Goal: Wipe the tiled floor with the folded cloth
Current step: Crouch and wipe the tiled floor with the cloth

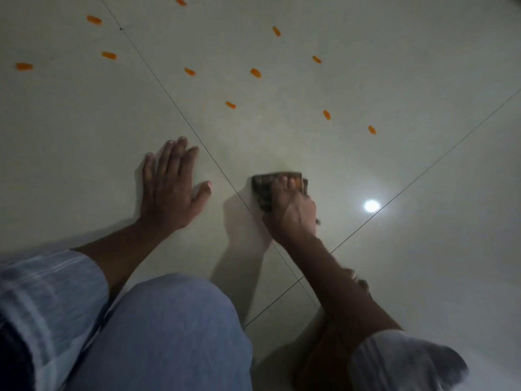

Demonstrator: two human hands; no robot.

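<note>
Pale glossy tiled floor point(366, 80) w/ thin dark grout lines. Right hand point(291, 210) at approx 4 o'clock of centre, fingers curled over the dark folded cloth point(262, 190), pressing it to the floor beside a grout line. Left hand point(169, 184) at 9 o'clock of the cloth, flat, fingers spread, palm down on tile. Small orange smears point(255, 72) scattered 10–1 o'clock, well apart from cloth. Blue denim knee point(169, 328) at 6 o'clock.

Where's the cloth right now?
In the head view, the folded cloth lies on the tiled floor right of centre, under the right hand, beside the diagonal grout line.
</note>
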